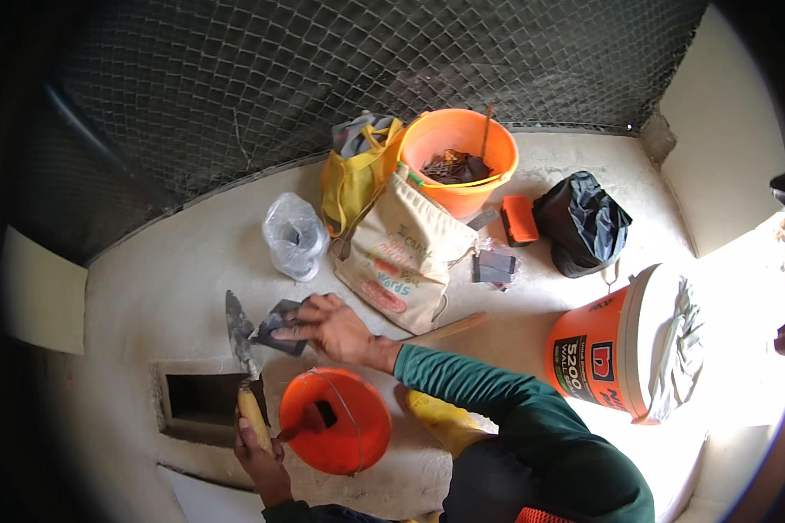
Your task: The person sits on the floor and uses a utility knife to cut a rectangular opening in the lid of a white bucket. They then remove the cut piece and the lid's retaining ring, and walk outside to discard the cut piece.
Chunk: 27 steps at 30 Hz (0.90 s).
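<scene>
My left hand (262,462) is closed around the wooden handle of a pointed trowel (251,415). Its metal blade points away from me and carries grey smears. In my right hand (333,331) is a flat black spreader (281,326), pinched between the fingers and held close beside the trowel blade. Whether the two tools touch, I cannot tell. Below my right hand stands an orange-red bucket (368,436) with a thin wire handle; a dark square patch shows inside.
A rectangular floor opening (202,397) lies at left. Beyond my hands are a plastic bag (294,235), a cloth drawstring bag (392,261), a yellow bag (344,187), an orange bucket (462,200) and a black bag (582,228). An orange pail (593,353) lies right; wire mesh (323,70) stands behind.
</scene>
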Available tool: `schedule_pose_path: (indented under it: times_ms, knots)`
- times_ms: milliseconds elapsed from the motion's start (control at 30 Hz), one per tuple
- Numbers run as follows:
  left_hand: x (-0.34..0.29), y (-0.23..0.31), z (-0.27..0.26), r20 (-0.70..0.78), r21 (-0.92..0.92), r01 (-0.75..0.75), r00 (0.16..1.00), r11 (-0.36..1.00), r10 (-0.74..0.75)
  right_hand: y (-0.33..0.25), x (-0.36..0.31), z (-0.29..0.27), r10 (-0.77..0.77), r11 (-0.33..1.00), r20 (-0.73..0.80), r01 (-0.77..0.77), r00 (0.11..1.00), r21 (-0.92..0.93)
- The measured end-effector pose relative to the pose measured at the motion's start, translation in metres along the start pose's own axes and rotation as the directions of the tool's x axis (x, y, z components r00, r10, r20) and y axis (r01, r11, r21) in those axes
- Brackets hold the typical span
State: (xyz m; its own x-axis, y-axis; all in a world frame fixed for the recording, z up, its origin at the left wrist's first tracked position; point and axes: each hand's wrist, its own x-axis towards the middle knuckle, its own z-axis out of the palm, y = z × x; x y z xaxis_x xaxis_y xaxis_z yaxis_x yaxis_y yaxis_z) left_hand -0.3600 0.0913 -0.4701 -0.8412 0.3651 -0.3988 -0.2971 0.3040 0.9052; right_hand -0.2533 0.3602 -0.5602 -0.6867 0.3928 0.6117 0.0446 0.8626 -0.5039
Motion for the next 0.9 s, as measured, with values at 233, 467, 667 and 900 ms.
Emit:
schedule_pose_path:
  times_ms: [233,467,667,900]
  knots:
    - [0.010,0.070,0.057,0.283,0.310,-0.403,0.904,0.861,0.320,0.003,-0.079,-0.024,0.570,0.800,0.094,-0.577,0.816,0.162]
    - [0.050,0.143,0.230,0.685,0.151,-0.926,0.350,0.346,0.639,-0.015,-0.135,-0.039,0.663,0.658,0.178,-0.680,0.727,0.323]
    - [0.060,0.173,0.367,0.711,0.094,-0.978,0.198,0.188,0.674,-0.013,-0.144,-0.043,0.743,0.490,0.250,-0.759,0.621,0.430]
    - [0.078,0.134,0.276,0.849,0.123,-0.914,0.298,0.386,0.437,0.016,-0.178,-0.078,0.917,0.268,-0.027,-0.567,0.397,0.779]
